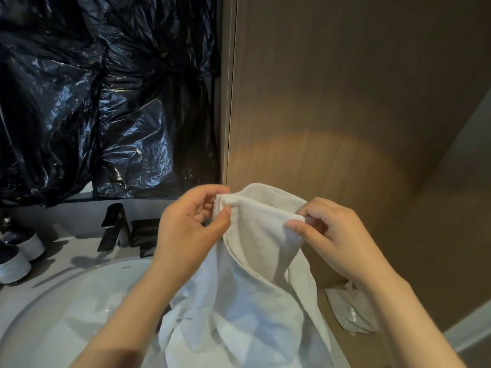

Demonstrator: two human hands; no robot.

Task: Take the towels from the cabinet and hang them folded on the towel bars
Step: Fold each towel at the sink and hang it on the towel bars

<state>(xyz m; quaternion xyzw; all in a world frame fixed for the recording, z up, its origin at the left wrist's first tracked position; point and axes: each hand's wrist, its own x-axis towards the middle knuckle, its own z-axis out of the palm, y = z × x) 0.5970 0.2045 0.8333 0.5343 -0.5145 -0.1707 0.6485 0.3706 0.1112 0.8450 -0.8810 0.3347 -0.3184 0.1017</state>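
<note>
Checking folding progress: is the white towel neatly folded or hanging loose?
Partly folded: the left hand and right hand pinch the doubled top edge of the towel; the rest hangs rumpled.

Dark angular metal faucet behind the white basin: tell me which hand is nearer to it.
Left. The left hand pinches the white cloth towel just right of the dark metal faucet; the right hand pinches it farther right.

Before you, a pale grey countertop (61, 248) carries a round white basin (53, 314) set into it. Behind the basin stands a dark faucet (113, 229), and just beside it, on the right, is a dark box (144, 231). At the far left two dark containers (16, 261) with white bases stand close together. The white towel (252, 301) hangs over the basin's right side; it is not clear if they touch.
</note>
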